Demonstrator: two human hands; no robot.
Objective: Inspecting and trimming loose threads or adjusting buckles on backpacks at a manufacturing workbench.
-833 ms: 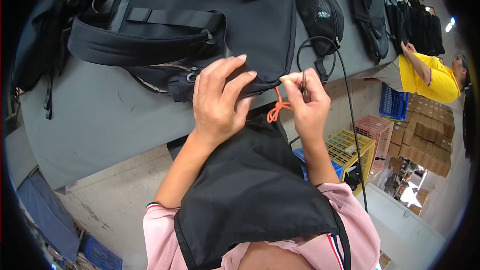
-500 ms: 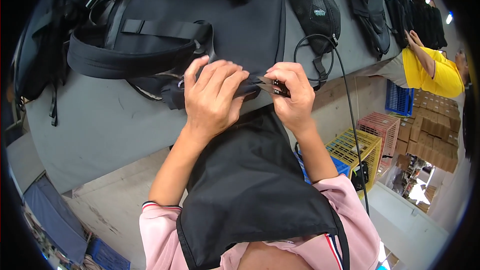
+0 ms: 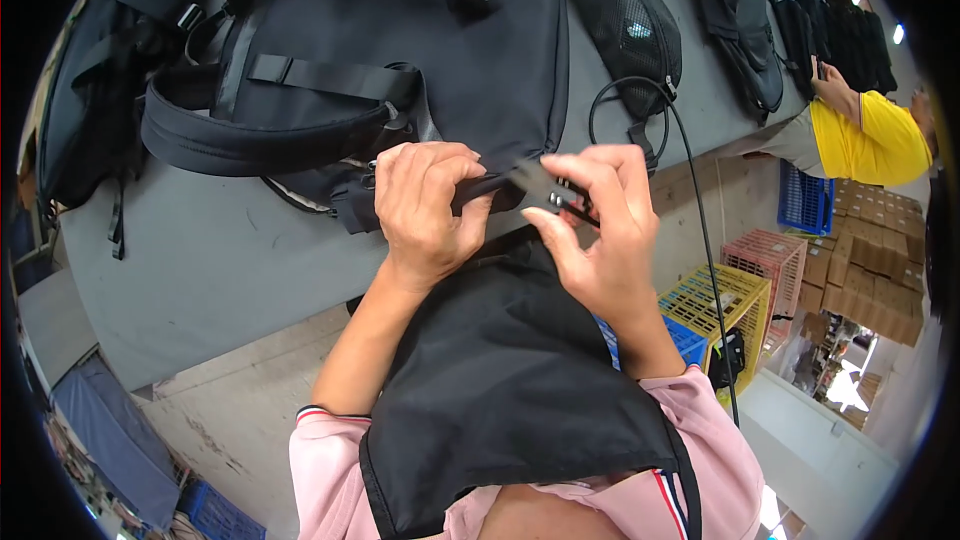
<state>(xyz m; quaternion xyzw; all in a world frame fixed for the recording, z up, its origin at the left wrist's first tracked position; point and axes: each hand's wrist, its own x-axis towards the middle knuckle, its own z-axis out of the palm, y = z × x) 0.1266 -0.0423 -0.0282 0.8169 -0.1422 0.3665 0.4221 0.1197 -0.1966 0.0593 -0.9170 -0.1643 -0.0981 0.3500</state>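
Note:
A black backpack (image 3: 400, 30) lies on the grey table, its padded strap (image 3: 265, 130) looping out to the left. At the bag's near edge, my left hand (image 3: 425, 205) pinches a fold of its black fabric between thumb and fingers. Just to the right, my right hand (image 3: 605, 215) holds a small pair of thread snips (image 3: 565, 195) with dark handles. Their blades point left at the fabric edge and are blurred, so I cannot tell whether they touch it.
A black mesh pouch (image 3: 625, 30) and a looped black cable (image 3: 690, 170) are right of the bag. Another black bag (image 3: 90, 90) lies at the left. Yellow (image 3: 725, 300) and blue crates (image 3: 805, 198) stand beyond the table edge. A person in yellow (image 3: 870, 135) works at the far right.
My right hand has shifted slightly right and down with the snips, its fingers spread wider around them. My left hand has moved slightly down, still at the bag's edge.

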